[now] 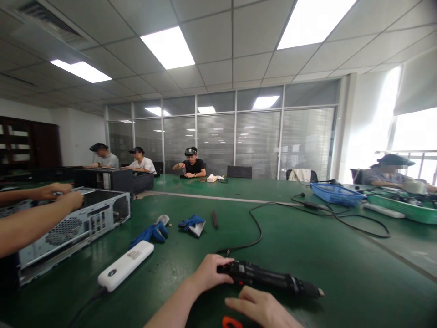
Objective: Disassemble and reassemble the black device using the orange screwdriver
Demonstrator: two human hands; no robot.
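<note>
My left hand [212, 272] is closed round the rear, cord end of a black electric screwdriver [269, 276], which lies along the green table with its tip to the right. Just below the tool is my right hand [259, 306], its index finger stretched out to the left and the other fingers loosely bent, with nothing visible in it. An orange object [232, 322], cut off by the bottom edge, shows beneath those fingers; its kind is unclear. From the screwdriver's rear a black cable [261, 228] winds away over the table [327, 255].
At left, a co-worker's hands [64, 196] work over an open metal computer case [99, 218]. A white power strip [126, 265], blue gloves [150, 233] and a dark bar [215, 218] lie nearby. Blue [336, 195] and green baskets [406, 207] stand right. Other people sit around.
</note>
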